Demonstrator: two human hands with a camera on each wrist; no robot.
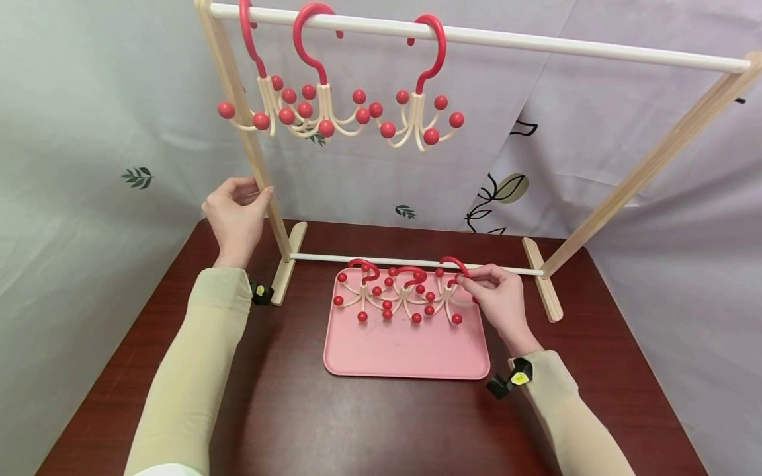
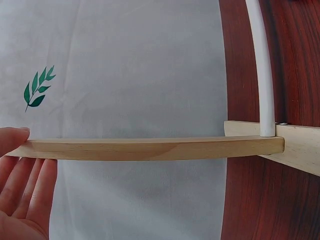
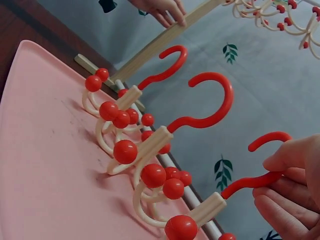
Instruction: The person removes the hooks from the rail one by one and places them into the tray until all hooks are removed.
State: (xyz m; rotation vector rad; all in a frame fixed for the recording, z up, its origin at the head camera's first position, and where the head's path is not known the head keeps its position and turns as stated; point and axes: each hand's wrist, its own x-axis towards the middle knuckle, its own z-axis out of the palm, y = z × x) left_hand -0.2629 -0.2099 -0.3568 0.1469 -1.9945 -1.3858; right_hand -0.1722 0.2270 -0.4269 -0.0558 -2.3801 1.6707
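While our left hand (image 1: 235,215) pinches the wooden post (image 1: 253,155), our right hand (image 1: 500,301), the nearer one, grips the red hook (image 3: 250,182) of the rightmost hanger (image 1: 448,293) over the pink tray (image 1: 407,354), its stem (image 3: 209,210) slanting down and left from our fingertips (image 3: 265,193) toward the red-balled prongs (image 3: 181,228).

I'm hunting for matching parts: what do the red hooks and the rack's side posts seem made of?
Red hooks: probably smooth plastic with a slight sheen, given their even colour; coated metal is possible. Side posts: pale wood, seemingly unpainted, since grain shows.
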